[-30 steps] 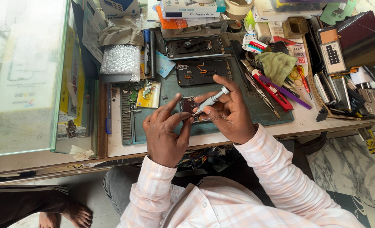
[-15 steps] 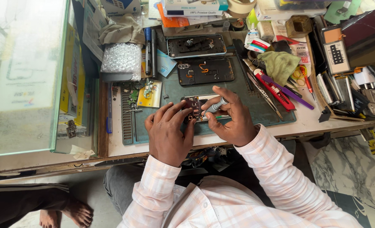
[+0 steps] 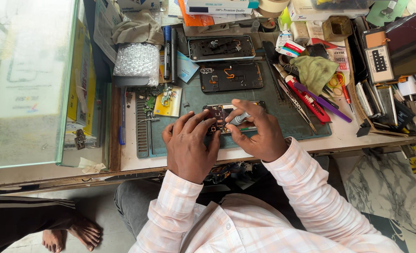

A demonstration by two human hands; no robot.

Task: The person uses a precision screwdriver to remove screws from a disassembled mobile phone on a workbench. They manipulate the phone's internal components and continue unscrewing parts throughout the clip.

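Observation:
An opened phone (image 3: pixel 223 117) with its insides showing lies on the green work mat (image 3: pixel 287 122). My left hand (image 3: pixel 189 143) rests on its left side, fingers pressing down on it. My right hand (image 3: pixel 257 131) grips a small grey screwdriver (image 3: pixel 239 118), whose tip points down into the phone. Both hands cover most of the phone's lower half.
Two more opened phone shells (image 3: pixel 230 77) (image 3: pixel 221 48) lie further back on the mat. Bubble wrap (image 3: pixel 136 61), a green cloth (image 3: pixel 314 70), red and purple tools (image 3: pixel 313 100) and boxes crowd the bench. A glass counter (image 3: pixel 25 79) stands left. Another person's bare foot (image 3: pixel 69 232) shows lower left.
My right hand has lowered the screwdriver from a raised slant a second ago down onto the phone. My left hand has spread flatter over the phone's left side.

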